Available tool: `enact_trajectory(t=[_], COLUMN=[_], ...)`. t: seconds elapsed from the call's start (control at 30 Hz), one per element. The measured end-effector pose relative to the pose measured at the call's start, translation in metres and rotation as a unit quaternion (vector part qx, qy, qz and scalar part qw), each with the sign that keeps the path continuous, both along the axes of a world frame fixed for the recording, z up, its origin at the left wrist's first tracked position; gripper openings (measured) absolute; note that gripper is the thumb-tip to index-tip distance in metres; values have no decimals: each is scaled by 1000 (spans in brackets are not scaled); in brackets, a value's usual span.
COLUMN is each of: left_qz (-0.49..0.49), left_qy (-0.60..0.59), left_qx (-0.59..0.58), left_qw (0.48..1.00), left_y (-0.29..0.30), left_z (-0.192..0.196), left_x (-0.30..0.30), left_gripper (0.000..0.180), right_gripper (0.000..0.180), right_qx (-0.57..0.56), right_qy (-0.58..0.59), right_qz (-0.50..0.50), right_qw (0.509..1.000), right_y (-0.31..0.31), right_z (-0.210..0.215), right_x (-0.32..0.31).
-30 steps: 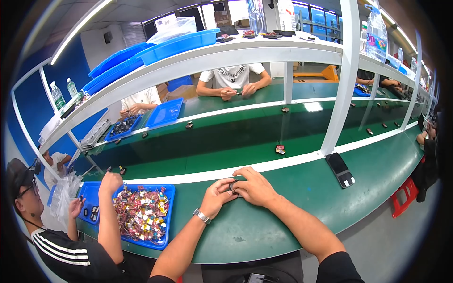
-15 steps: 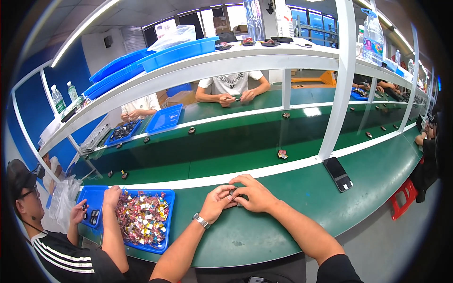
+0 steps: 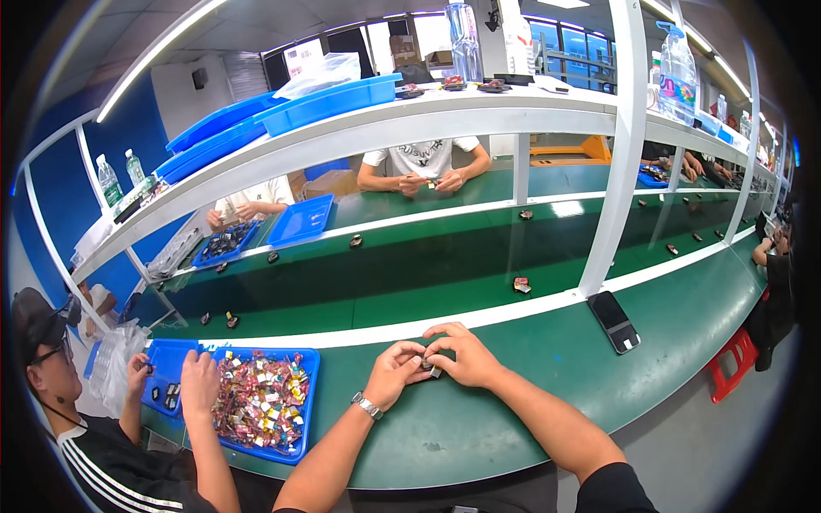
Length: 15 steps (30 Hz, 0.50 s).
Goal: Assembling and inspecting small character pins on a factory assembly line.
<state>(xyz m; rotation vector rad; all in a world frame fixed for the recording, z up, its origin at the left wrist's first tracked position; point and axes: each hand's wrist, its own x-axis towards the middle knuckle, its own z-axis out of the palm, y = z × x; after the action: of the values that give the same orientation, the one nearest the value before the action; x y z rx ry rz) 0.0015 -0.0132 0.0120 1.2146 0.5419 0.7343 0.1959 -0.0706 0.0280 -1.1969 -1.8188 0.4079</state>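
Here, a person is sitting at a long green surface [image 3: 530, 402], and both bare hands are meeting just in front of the body. The left hand [image 3: 395, 373], with a metal wristwatch [image 3: 368, 405] on its wrist, is curling inward, and the right hand [image 3: 463, 357] is arching over from the other side. The fingers [image 3: 439, 335] of both hands are closing narrowly around one small dark part [image 3: 430, 368], which is sitting between the fingertips and just above the surface. Most of the part is hidden by the fingers, so its shape cannot be told.

To the left of the fingers, a blue tray [image 3: 310, 368] is lying on the surface, filled with small colourful wrapped pieces [image 3: 261, 406]. A co-worker's hand [image 3: 199, 383] is resting on the near edge of that tray, and a second, smaller blue tray [image 3: 168, 357] is lying just beyond it.

To the right of the fingers, well apart, a black phone [image 3: 616, 321] is lying flat beside a white upright post [image 3: 617, 162]. Beyond the fingers, past a white strip, a small dark item [image 3: 521, 285] is sitting on a lower green belt [image 3: 410, 274]. Farther back, across the belt, another person in a white shirt [image 3: 421, 157] is working with both hands. Above, a white shelf [image 3: 359, 128] is carrying long blue bins [image 3: 329, 100] and clear bottles [image 3: 462, 38].
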Motion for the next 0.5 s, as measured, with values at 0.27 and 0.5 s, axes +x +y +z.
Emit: enact_trajectory(t=[0.27,0.5], left_qz=[3,-3], left_qy=[14,-2], left_qx=[6,-6], left_qw=[1000,1000], left_y=[2,-1], left_z=[-2,1], left_x=[0,1], left_gripper=[11,27], right_gripper=[10,10], right_qx=[-45,-12], right_qy=[38,-7], right_qz=[35,-11], right_qw=[998,1000], right_y=[5,-3], right_z=[-4,0], right_x=[2,-6])
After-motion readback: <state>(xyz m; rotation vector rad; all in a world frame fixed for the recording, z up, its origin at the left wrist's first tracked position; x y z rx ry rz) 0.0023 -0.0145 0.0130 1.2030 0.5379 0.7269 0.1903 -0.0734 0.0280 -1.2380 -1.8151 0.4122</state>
